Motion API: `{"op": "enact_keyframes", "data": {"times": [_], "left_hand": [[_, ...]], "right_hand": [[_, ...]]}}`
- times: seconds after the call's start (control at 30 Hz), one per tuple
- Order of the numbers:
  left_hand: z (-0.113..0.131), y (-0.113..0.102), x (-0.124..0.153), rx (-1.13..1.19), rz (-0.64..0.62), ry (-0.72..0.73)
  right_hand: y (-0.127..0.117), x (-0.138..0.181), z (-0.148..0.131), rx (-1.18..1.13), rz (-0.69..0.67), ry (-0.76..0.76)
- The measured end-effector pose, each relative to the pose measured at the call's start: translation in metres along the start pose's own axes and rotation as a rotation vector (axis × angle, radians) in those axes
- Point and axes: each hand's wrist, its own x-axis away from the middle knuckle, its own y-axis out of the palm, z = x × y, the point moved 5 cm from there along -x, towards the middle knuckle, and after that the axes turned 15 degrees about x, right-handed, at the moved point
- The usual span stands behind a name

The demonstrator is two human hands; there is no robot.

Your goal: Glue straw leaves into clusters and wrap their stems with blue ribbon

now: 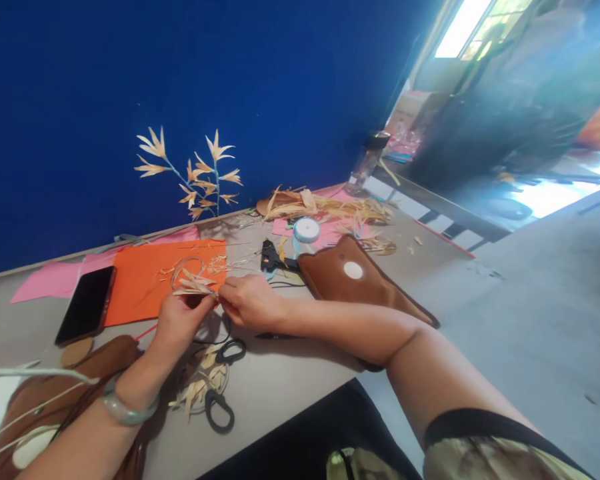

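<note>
I see the small pale flower [194, 288] of dried strips held between both hands, just above the front of the orange sheet [140, 287]. My left hand [181, 320] has thumb and forefinger closed on it near the base. My right hand [247, 301] has its fingers pinched together on the base end, though its knuckles hide exactly what lies between them. A wire loop [185, 267] sits behind the flower; I can't make out where it ends.

Below my hands I get black scissors [220, 411] by the handles only; the blades are lost among pale scraps [195, 393]. The black glue gun [276, 257] lies beyond my right hand, its nozzle unclear to me. My right forearm covers the near edge of the brown cushion [365, 273]. The phone [86, 303] overlaps the orange sheet's left side, its screen dark.

At the back of the bench [285, 373], a flowered branch [215, 177] rises against the blue wall [180, 67], its foot hard to make out. The brown pouch [40, 413] at lower left is partly behind my left forearm, and white cables [35, 375] run off the edge. The far right is smeared with glare and blur; I can't identify the shapes there.
</note>
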Motion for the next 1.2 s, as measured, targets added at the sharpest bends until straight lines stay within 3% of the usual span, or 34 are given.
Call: {"op": "enact_keyframes", "data": {"times": [0.13, 0.43, 0.87, 1.07, 1.2], "left_hand": [[0.005, 0.004, 0.001, 0.09, -0.043, -0.092], [0.001, 0.003, 0.004, 0.427, -0.078, -0.209], [0.01, 0.006, 0.006, 0.406, -0.063, -0.177], [0.009, 0.006, 0.006, 0.391, -0.075, -0.196], [0.005, 0.004, 0.005, 0.431, -0.068, -0.203]], "right_hand": [[0.0, -0.003, 0.004, -0.176, 0.013, 0.067], [0.012, -0.009, 0.014, -0.833, 0.078, 0.18], [0.018, -0.012, 0.024, -1.256, 0.018, 0.285], [0.022, -0.01, 0.03, -1.309, 0.036, 0.401], [0.02, -0.011, 0.028, -1.26, 0.02, 0.362]]}}
